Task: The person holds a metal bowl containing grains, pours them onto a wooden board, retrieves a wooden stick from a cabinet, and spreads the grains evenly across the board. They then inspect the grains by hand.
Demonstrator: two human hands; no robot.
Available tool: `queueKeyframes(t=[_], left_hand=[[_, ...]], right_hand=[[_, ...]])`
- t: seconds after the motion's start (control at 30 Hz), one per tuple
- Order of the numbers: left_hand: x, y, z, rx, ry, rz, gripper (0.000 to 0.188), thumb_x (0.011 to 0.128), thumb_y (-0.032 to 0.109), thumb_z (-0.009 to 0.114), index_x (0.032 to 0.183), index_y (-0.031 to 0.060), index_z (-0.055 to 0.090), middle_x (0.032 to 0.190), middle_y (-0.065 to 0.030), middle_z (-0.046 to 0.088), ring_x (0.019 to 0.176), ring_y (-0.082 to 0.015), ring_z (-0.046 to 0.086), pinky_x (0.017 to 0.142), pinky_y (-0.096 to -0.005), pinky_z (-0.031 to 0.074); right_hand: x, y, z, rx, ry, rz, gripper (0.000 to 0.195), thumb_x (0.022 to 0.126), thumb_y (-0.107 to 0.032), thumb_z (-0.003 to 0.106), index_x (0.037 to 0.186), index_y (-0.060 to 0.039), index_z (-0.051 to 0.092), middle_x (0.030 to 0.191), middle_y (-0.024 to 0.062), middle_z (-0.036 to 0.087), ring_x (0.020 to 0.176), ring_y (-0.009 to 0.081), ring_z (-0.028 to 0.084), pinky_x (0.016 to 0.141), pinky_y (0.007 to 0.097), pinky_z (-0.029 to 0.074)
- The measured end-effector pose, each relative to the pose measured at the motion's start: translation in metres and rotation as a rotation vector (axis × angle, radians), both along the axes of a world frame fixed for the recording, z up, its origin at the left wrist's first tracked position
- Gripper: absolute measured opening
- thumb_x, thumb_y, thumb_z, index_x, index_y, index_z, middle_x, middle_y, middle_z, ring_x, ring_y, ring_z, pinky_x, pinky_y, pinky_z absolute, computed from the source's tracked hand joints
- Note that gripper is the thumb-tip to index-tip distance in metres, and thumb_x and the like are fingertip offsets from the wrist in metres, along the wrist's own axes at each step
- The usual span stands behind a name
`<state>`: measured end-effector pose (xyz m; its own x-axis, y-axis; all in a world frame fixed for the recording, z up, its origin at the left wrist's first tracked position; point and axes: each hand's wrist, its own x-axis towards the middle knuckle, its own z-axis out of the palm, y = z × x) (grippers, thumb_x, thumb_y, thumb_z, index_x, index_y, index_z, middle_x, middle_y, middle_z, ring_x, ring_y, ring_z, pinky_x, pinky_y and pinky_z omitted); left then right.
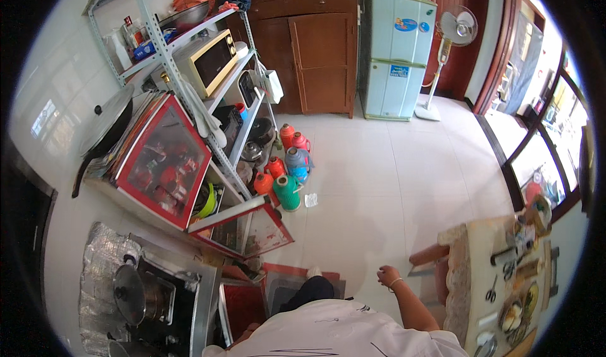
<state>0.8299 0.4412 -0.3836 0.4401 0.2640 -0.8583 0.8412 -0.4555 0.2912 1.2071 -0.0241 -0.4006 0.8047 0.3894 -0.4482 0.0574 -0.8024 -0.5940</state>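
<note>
My right hand [389,275] hangs over the tiled floor to the right of my body, a bracelet on its wrist. Its fingers are loosely bent and I see nothing in them. Only a small part of my left hand [250,330] shows beside my white shirt, close to a red cabinet door [244,309] below the stove counter. The shirt hides the rest, so its grip cannot be told. Left of that door, a lidded pot [130,295] sits on the gas stove [182,305].
A red-framed glass cabinet door [251,234] stands ajar ahead on the left. Several thermos flasks [287,191] stand on the floor beside a metal shelf rack [222,97]. A cloth-covered table [478,272] with scissors [491,291] and dishes is at right. Farther off are a refrigerator [397,54] and a fan [442,54].
</note>
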Motion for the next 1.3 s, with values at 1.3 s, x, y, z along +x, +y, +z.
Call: queueKeyframes(t=[1.3], left_hand=[[0.919, 0.401, 0.05, 0.767, -0.268, -0.353, 0.022, 0.081, 0.028, 0.061, 0.075, 0.008, 0.068, 0.08, -0.014, 0.069, 0.081, -0.0352, 0.067, 0.072, -0.0462, 0.054]], right_hand=[[1.079, 0.591, 0.181, 0.463, -0.221, 0.225, 0.027, 0.095, -0.014, 0.057, 0.117, 0.0005, 0.061, 0.093, 0.0116, 0.07, 0.074, 0.0181, 0.072, 0.057, 0.0289, 0.056]])
